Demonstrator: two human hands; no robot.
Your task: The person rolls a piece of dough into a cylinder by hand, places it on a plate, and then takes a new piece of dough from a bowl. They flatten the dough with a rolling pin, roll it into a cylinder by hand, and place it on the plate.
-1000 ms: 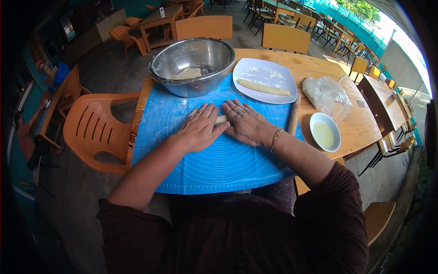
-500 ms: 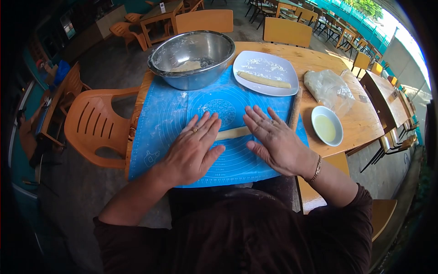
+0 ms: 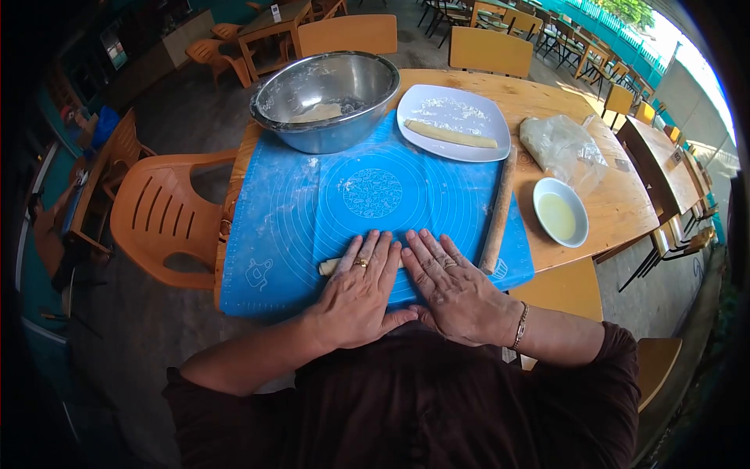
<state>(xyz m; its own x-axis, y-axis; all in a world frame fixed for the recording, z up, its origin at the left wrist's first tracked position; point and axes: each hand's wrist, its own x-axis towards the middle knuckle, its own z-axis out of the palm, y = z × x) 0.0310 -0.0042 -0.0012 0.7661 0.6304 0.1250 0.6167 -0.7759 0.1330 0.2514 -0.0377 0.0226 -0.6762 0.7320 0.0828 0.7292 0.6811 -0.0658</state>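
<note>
My left hand (image 3: 357,293) lies flat, fingers stretched out, over a rope of dough (image 3: 329,267) near the front edge of the blue silicone mat (image 3: 281,207). Only the rope's left end shows clearly; the rest is mostly under my hands. Beside it, palm down and also flat on the dough, is my right hand (image 3: 461,297), the thumbs touching or nearly so. Another dough rope (image 3: 451,134) rests on a white plate (image 3: 416,95) dusted with flour. Along the mat's right side lies a wooden rolling pin (image 3: 500,211).
A large steel bowl (image 3: 332,142) at the back left holds a piece of dough (image 3: 319,112). To the right on the wooden table (image 3: 617,203) are a small bowl (image 3: 583,230) of yellowish liquid and a plastic bag (image 3: 558,144). An orange chair (image 3: 168,211) stands at the left.
Both hands have moved toward my body and closer together, with the dough rope rolling under them to the mat's front part.
</note>
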